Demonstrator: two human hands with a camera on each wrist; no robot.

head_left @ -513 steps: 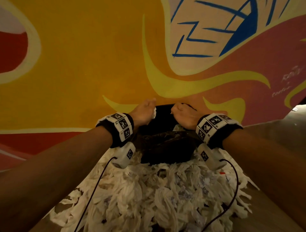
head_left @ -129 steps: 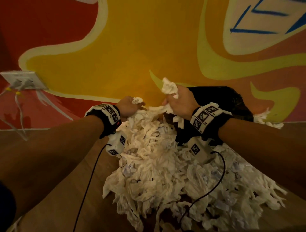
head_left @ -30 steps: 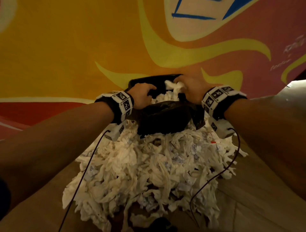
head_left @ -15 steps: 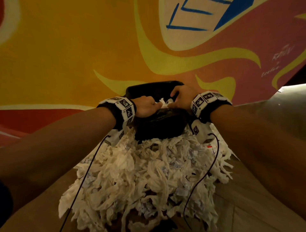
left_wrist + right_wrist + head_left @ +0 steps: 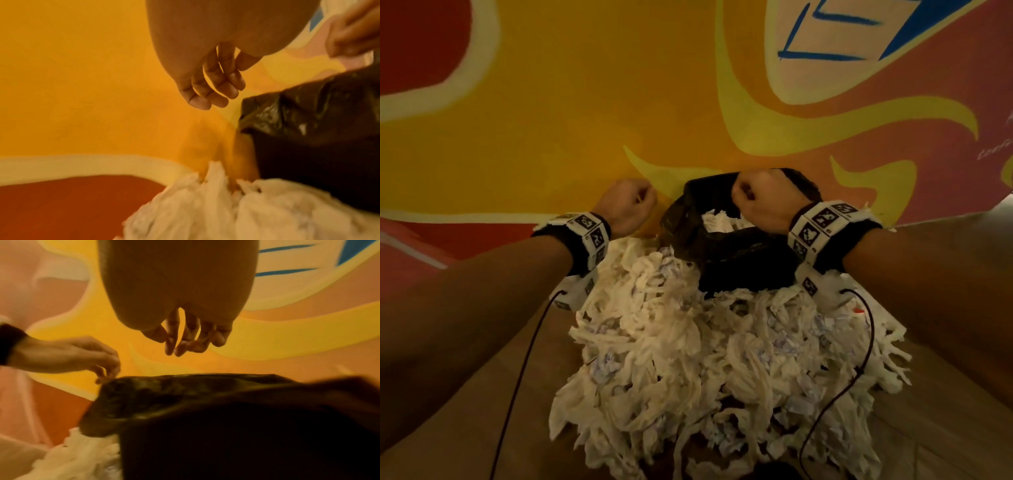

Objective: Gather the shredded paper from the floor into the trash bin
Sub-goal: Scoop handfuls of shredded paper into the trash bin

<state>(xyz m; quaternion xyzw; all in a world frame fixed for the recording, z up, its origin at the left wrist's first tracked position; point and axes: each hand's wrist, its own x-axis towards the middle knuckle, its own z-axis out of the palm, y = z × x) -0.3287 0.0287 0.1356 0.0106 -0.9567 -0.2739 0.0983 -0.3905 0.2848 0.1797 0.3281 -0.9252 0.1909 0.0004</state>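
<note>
My left hand (image 5: 627, 205) hangs just to the left of the trash bin (image 5: 743, 263), fingers loosely curled and holding nothing; the left wrist view shows the palm empty. My right hand (image 5: 763, 200) hovers over the bin's mouth, fingers drooping and slack, also carrying nothing as far as the right wrist view shows. Neither hand touches the black liner (image 5: 308, 113) that is draped over the bin's rim.

Some shredded paper already sits inside the bin (image 5: 717, 221), visible as a pale clump under my right hand. The bulk of the shredded paper (image 5: 709, 370) lies heaped on the wooden floor (image 5: 945, 438), pressed up against the near side of the bin and spreading toward me.

I judge I am between loads: a handful is in and both hands are free. The task is far from done, given the size of the heap. The next move calls for dropping both hands down into the pile, raking a big bunch together between them, and lifting it over the rim without snagging the liner or letting the wrist cables (image 5: 835, 390) drag strips away
</note>
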